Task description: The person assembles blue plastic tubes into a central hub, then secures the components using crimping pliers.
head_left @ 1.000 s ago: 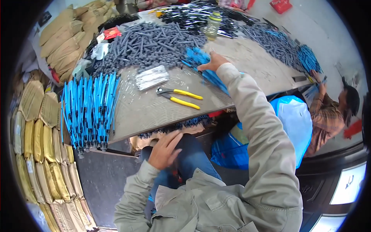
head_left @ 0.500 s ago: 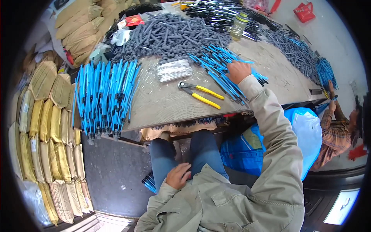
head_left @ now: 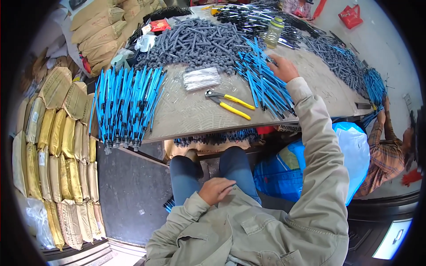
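Observation:
My right hand [head_left: 284,69] is at the right-hand pile of thin blue rods with black fittings [head_left: 262,85] on the table. Its fingers are curled, and a small dark piece shows at the fingertips; whether it belongs to a rod is unclear. My left hand [head_left: 216,191] rests on my lap with fingers stretched out, holding nothing. Left of the pile lie nippers with yellow handles [head_left: 230,106] and a stack of thin silvery pins [head_left: 202,79]. A broad row of similar blue rods [head_left: 126,104] lies at the table's left edge, dark ends overhanging the front.
Grey ribbed plastic pieces [head_left: 195,40] heap up behind. A bottle with a yellow-green lid [head_left: 274,32] stands at the back. Filled sacks [head_left: 60,133] are stacked at left. A blue bag [head_left: 284,173] sits under the table's right side. Another person [head_left: 385,155] works at far right.
My right hand has risen slightly away from me, and the rods beside it lie at a different angle. My left hand has shifted right on my lap, its fingers straighter. The view has shifted slightly.

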`<state>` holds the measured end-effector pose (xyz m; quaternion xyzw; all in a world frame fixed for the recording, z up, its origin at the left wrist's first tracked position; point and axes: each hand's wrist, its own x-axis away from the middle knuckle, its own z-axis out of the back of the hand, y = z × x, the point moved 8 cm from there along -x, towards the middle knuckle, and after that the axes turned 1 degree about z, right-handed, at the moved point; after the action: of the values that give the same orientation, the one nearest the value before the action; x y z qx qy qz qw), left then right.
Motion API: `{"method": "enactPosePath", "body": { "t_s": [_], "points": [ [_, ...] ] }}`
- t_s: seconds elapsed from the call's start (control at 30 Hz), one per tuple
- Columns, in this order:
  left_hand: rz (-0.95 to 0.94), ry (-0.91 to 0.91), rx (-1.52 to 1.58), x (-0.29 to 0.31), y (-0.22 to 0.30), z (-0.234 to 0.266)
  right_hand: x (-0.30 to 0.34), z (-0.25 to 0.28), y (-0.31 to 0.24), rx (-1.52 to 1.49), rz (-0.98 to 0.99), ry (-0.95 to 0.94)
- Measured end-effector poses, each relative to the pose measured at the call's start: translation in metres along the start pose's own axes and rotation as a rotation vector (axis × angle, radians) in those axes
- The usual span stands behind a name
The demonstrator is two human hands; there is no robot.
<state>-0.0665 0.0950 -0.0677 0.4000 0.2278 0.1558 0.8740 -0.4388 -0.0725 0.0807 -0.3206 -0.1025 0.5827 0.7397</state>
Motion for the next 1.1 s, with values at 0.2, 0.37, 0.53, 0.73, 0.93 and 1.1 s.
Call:
{"method": "enactPosePath", "body": {
  "t_s": [0.2, 0.37, 0.53, 0.73, 0.93, 1.1],
  "points": [
    [-0.372, -0.006, -0.276, -0.076, 0.041, 0.013, -0.008, 0.004, -0.005, 0.491, 0.214, 0.029],
    [-0.382, 0.086, -0.467, -0.152, 0.045, 0.037, 0.017, -0.008, 0.003, 0.426, 0.118, -0.170],
    [-0.162, 0.146, -0.321, -0.219, 0.016, 0.047, 0.038, -0.007, 0.044, -0.191, -0.160, -0.145],
    [-0.348, -0.037, -0.638, -0.250, 0.018, 0.010, 0.030, -0.028, 0.036, 0.846, 0.080, -0.057],
    [-0.299, -0.040, -0.600, -0.252, 0.003, 0.012, 0.013, 0.023, 0.049, 0.474, -0.018, 0.039],
    [-0.261, 0.033, -0.464, -0.249, -0.002, 0.020, 0.023, 0.056, 0.017, -0.122, 0.076, 0.292]
  ]
}}
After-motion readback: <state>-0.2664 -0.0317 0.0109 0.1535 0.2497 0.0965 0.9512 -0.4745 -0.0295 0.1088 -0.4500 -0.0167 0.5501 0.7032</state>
